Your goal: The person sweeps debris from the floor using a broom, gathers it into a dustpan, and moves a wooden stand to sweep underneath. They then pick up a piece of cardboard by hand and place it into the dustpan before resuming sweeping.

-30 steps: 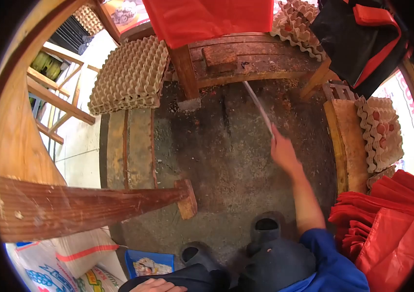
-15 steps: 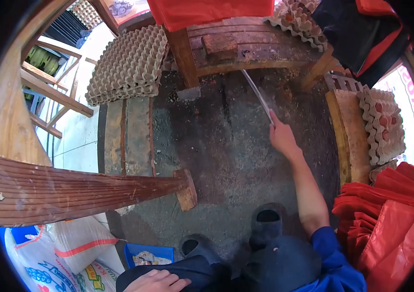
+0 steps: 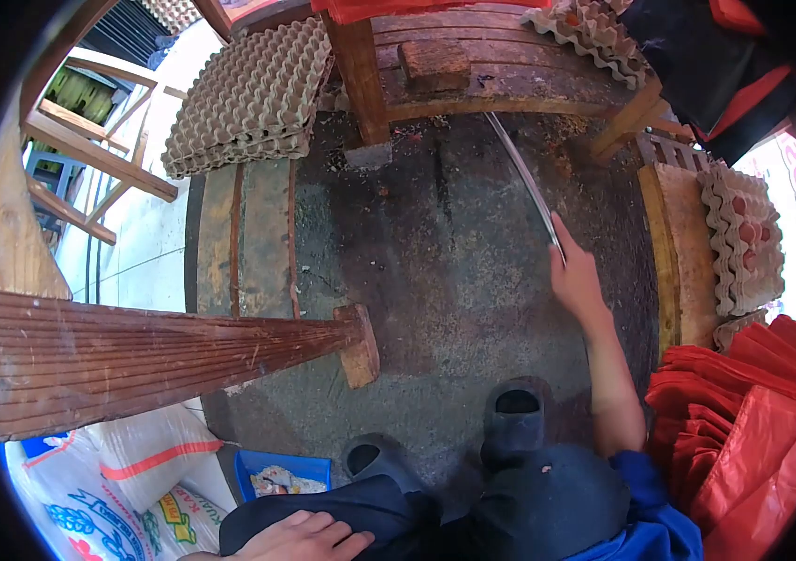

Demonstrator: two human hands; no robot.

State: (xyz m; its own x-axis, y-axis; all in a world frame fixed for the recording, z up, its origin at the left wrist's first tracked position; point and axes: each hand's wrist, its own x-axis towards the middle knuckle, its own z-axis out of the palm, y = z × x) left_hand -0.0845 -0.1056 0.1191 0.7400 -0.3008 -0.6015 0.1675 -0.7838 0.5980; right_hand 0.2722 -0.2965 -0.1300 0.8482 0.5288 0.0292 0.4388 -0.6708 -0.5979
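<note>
In the head view my right hand [image 3: 574,279] is closed round the near end of a long, thin, silvery stick [image 3: 521,168]. The stick slants forward and left, and its far end is hidden beneath the low slatted wooden bench [image 3: 520,58]. My left hand [image 3: 309,539] lies flat on my thigh with its fingers a little apart, holding nothing. Close to it on the floor is a blue dustpan [image 3: 245,463] with pale debris in it.
Stacked egg trays [image 3: 248,93] stand at left; another egg tray [image 3: 744,238] with several eggs is at right. A wooden beam [image 3: 164,360] juts in from the left. Red plastic bags [image 3: 744,402] lie at right, white sacks [image 3: 150,467] at lower left. Dirt specks the dark floor [image 3: 435,271].
My right hand has moved right and slightly back towards me, drawing the stick with it. My left hand has shifted slightly right on my thigh. The view has tilted down a little.
</note>
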